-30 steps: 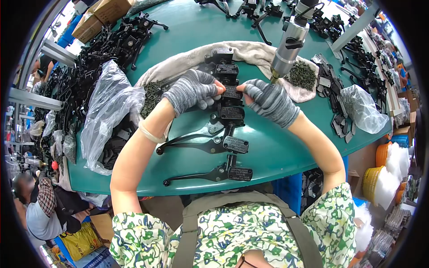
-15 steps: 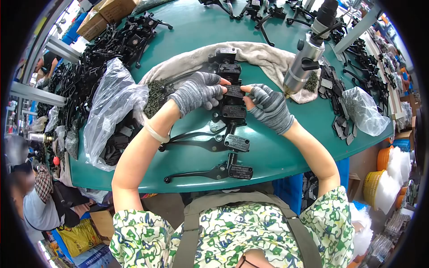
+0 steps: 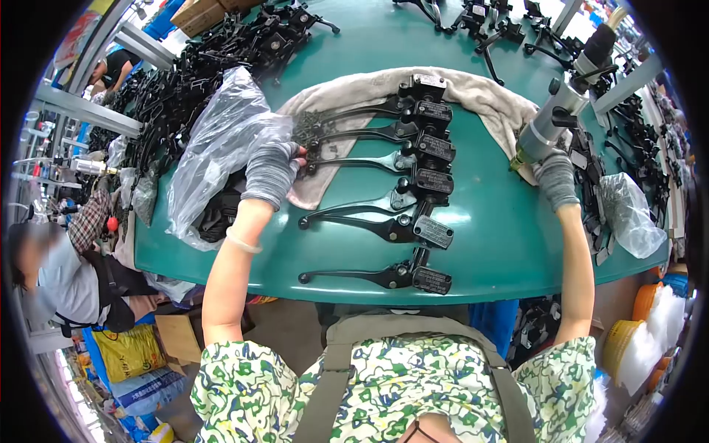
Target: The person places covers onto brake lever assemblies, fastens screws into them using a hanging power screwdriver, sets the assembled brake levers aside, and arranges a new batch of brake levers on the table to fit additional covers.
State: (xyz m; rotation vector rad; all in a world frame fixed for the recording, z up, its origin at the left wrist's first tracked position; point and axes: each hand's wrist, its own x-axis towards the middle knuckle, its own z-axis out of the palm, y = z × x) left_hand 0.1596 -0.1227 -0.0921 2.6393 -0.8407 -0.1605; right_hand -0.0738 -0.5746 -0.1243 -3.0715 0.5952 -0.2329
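My left hand, in a grey striped glove with bare fingertips, is at the edge of a pile of small dark screws. Its thumb and finger are drawn together; anything between them is too small to make out. My right hand is beside the lower end of a silver power screwdriver; its fingers are hidden, so whether it grips the tool is unclear. Between my hands stands a column of black brake master cylinders, lids upward, with brake levers pointing left.
A rolled light cloth curves behind the column. Clear plastic bags lie on both sides. Black lever parts are heaped at the left, flat black pieces at the right. Another person sits at the far left.
Both hands have left the middle cylinder's lid. My left hand moved left to the screws, my right hand moved right to the screwdriver. The whole view has shifted.
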